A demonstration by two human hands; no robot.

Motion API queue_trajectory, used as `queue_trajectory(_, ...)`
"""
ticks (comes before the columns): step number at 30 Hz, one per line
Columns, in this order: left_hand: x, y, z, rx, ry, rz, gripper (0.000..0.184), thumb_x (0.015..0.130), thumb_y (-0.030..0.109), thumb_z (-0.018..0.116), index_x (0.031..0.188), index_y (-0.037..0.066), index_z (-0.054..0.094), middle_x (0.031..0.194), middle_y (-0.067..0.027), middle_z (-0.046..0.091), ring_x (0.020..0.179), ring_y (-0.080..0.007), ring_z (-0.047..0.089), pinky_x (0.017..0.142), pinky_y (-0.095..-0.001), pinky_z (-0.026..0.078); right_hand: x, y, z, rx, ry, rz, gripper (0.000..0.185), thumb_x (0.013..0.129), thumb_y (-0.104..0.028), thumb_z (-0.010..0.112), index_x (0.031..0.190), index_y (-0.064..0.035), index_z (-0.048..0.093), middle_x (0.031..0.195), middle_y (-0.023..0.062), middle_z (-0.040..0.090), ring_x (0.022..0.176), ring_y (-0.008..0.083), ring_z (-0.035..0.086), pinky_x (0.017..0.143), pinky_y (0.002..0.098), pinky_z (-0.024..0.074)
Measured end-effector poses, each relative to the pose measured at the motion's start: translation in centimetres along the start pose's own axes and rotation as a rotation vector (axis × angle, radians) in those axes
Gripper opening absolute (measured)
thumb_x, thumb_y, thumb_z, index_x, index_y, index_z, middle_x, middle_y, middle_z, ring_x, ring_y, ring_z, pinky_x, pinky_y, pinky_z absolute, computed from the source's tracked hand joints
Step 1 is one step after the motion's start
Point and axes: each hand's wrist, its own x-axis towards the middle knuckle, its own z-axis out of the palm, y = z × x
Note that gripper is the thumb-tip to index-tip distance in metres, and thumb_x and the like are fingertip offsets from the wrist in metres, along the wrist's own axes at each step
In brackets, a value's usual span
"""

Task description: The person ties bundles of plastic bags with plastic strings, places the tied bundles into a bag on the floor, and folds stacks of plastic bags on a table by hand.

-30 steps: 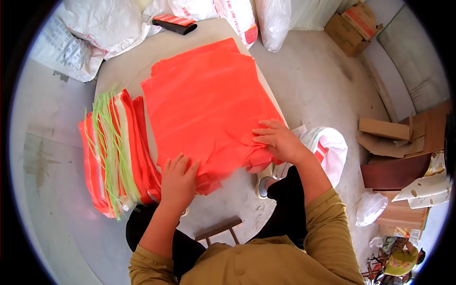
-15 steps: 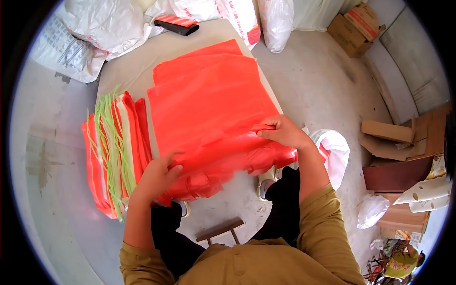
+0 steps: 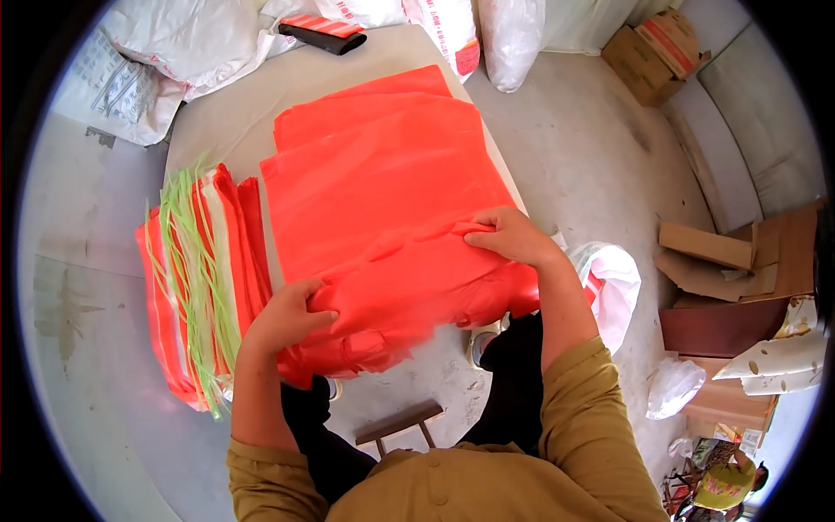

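Observation:
A stack of thin red sheets (image 3: 374, 183), fabric or plastic, lies on the table, its crumpled near edge hanging over toward my lap. At the left of that edge, my left hand (image 3: 291, 317) is closed on the red sheet, thumb on top and fingertips partly hidden in the material. My right hand (image 3: 509, 235) pinches a gathered fold of the same sheet farther right. Left of the stack stands a bundle of folded red and white striped material (image 3: 243, 235), with light green strips (image 3: 187, 261) draped over it.
A black and red-striped item (image 3: 322, 33) lies at the far end of the table (image 3: 222, 113). White sacks (image 3: 196, 39) stand behind it. A white bag (image 3: 613, 287) is right of my knee. Cardboard boxes (image 3: 648, 65) stand farther off. A person (image 3: 726, 483) sits at lower right.
Both hands keep their grip on the red sheet and shift only slightly. The near part of the sheet lies a little differently, and the view has moved a little.

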Motion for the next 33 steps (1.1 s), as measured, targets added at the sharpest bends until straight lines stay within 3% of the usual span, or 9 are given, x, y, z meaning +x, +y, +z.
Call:
queue_trajectory(4,0.0,0.1,0.1,0.086,0.008,0.018,0.041,0.084,0.014,0.075,0.119,-0.005,0.067,0.098,-0.0165,0.072,0.091,-0.0237,0.068,0.084,-0.0355,0.054,-0.3,-1.1,0.0,-0.086,0.006,0.067,0.034,0.089,-0.027,0.072,0.107,0.0013,0.073,0.097,0.0176,0.074,0.092,0.0284,0.069,0.082,0.0378,0.0526)
queue_trajectory(7,0.0,0.1,0.3,0.107,0.022,0.034,0.040,0.084,0.014,0.074,0.118,-0.004,0.066,0.095,-0.0184,0.071,0.087,-0.0267,0.068,0.081,-0.0369,0.054,0.1,-1.1,-0.1,-0.314,-0.009,0.053,0.038,0.089,-0.028,0.072,0.116,-0.0013,0.072,0.102,0.0175,0.074,0.096,0.0309,0.070,0.085,0.0396,0.0539)
queue_trajectory(10,0.0,-0.1,0.4,0.127,0.019,0.053,0.035,0.084,0.013,0.073,0.114,-0.004,0.065,0.093,-0.0175,0.070,0.085,-0.0273,0.067,0.079,-0.0374,0.053,-0.5,-1.5,1.6,-0.454,0.288,-0.262,0.035,0.088,-0.023,0.076,0.116,-0.0034,0.071,0.102,0.0124,0.074,0.094,0.0321,0.068,0.087,0.0411,0.0540)
queue_trajectory(13,0.0,0.0,0.6,0.132,0.023,0.087,0.032,0.085,0.012,0.072,0.112,-0.003,0.064,0.091,-0.0160,0.068,0.084,-0.0257,0.065,0.078,-0.0371,0.052,1.1,-2.2,4.5,-0.383,0.250,-0.650,0.038,0.089,-0.021,0.074,0.123,-0.0046,0.069,0.113,0.0144,0.073,0.108,0.0349,0.066,0.097,0.0435,0.0511)
queue_trajectory(16,-0.3,0.1,0.7,0.072,0.015,0.077,0.029,0.087,0.011,0.071,0.112,-0.003,0.063,0.090,-0.0143,0.066,0.084,-0.0224,0.063,0.078,-0.0359,0.051,1.9,-4.0,6.9,-0.312,0.046,-0.743,0.035,0.089,-0.016,0.071,0.121,-0.0040,0.070,0.116,0.0147,0.072,0.113,0.0348,0.063,0.099,0.0442,0.0495)
queue_trajectory(22,-0.2,-0.1,0.6,0.016,-0.001,0.074,0.022,0.090,0.009,0.069,0.109,-0.002,0.062,0.086,-0.0104,0.062,0.081,-0.0169,0.058,0.076,-0.0336,0.050,2.2,-4.8,7.2,-0.330,-0.132,-0.536,0.028,0.088,-0.017,0.072,0.112,-0.0022,0.071,0.103,0.0146,0.073,0.098,0.0344,0.067,0.087,0.0444,0.0527)
queue_trajectory(25,0.0,-0.4,0.5,-0.036,-0.022,0.071,0.021,0.090,0.008,0.068,0.108,-0.002,0.062,0.085,-0.0083,0.060,0.082,-0.0152,0.057,0.075,-0.0325,0.050,2.1,-5.5,6.8,-0.182,-0.226,-0.378,0.027,0.088,-0.018,0.073,0.110,-0.0018,0.071,0.098,0.0159,0.072,0.092,0.0338,0.068,0.081,0.0431,0.0529)
queue_trajectory(29,0.1,-1.0,0.2,-0.259,-0.099,-0.017,0.021,0.090,0.007,0.069,0.108,-0.003,0.062,0.085,-0.0057,0.060,0.083,-0.0138,0.056,0.077,-0.0316,0.050,1.8,-5.8,6.4,-0.166,-0.223,-0.349,0.027,0.087,-0.019,0.075,0.107,-0.0013,0.071,0.097,0.0163,0.071,0.089,0.0317,0.067,0.078,0.0403,0.0522)
queue_trajectory(33,0.6,-2.6,0.9,-0.178,-0.066,0.142,0.021,0.088,0.005,0.071,0.106,-0.003,0.062,0.085,-0.0040,0.059,0.084,-0.0132,0.056,0.077,-0.0322,0.050,1.3,-6.0,5.9,-0.286,-0.236,-0.382,0.023,0.083,-0.018,0.076,0.097,-0.0016,0.069,0.090,0.0158,0.067,0.083,0.0320,0.064,0.074,0.0403,0.0508)
